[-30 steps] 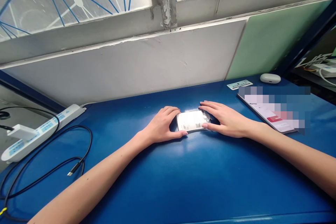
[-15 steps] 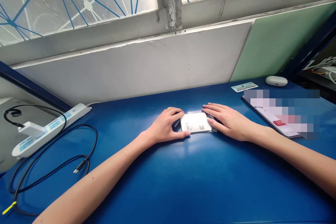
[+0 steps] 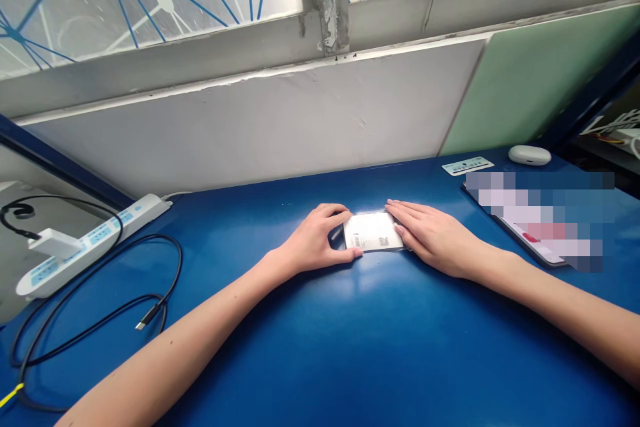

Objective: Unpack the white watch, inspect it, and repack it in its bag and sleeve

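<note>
A small flat packet in clear plastic (image 3: 373,232), with a white label bearing a barcode and a square printed code, lies on the blue tabletop (image 3: 320,340). My left hand (image 3: 317,238) is curved around its left end, thumb at the near edge and fingertips at the far edge. Across the right end rests my right hand (image 3: 435,237), its fingers stretched out side by side and its thumb touching the label's edge. The packet's right end is hidden beneath that hand.
On the left lie a white power strip (image 3: 100,240) with a charger (image 3: 55,243) plugged in and a coiled black cable (image 3: 173,280). To the right are a phone-like device (image 3: 540,250) with a blurred screen, a printed card (image 3: 467,166) and a white earbud case (image 3: 530,155). A wall (image 3: 280,127) rises behind.
The fingers of my right hand have drawn closer together, and the hand lies further over the packet's right end. My left hand keeps its place. The view has shifted slightly.
</note>
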